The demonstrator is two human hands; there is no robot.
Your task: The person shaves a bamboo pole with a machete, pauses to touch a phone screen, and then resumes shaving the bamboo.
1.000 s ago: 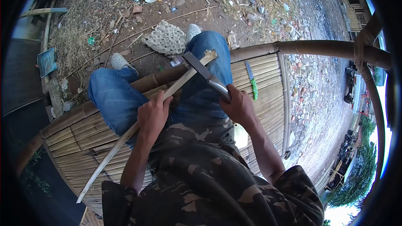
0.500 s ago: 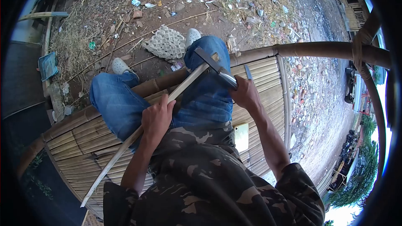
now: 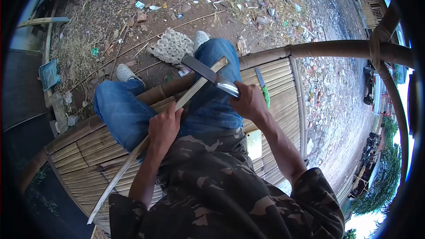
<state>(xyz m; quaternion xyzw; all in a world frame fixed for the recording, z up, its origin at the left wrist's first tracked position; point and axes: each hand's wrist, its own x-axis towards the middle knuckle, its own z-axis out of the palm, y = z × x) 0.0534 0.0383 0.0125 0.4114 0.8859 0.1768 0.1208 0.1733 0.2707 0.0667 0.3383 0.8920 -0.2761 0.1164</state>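
Note:
My left hand (image 3: 165, 126) is closed around a long, thin wooden stick (image 3: 191, 96), which runs from the lower left up over my thighs to near my knee. In my right hand (image 3: 249, 101) is the metal handle of a tool with a dark, flat, bar-shaped head (image 3: 200, 69). That head lies across the stick a little below its upper end; whether they touch is hard to tell. A knife with a green handle (image 3: 265, 96) lies on the bamboo slats (image 3: 281, 106), just beyond my right hand.
A pale phone-like object (image 3: 254, 144) lies on the slats beside my right hip. A bamboo rail (image 3: 327, 52) borders the platform. On the littered ground are a grey egg tray (image 3: 171, 46) and a blue plastic item (image 3: 48, 74).
My right hand and the tool have moved left and slightly down along the stick, away from its upper end. More of the knife, including its green handle, now shows.

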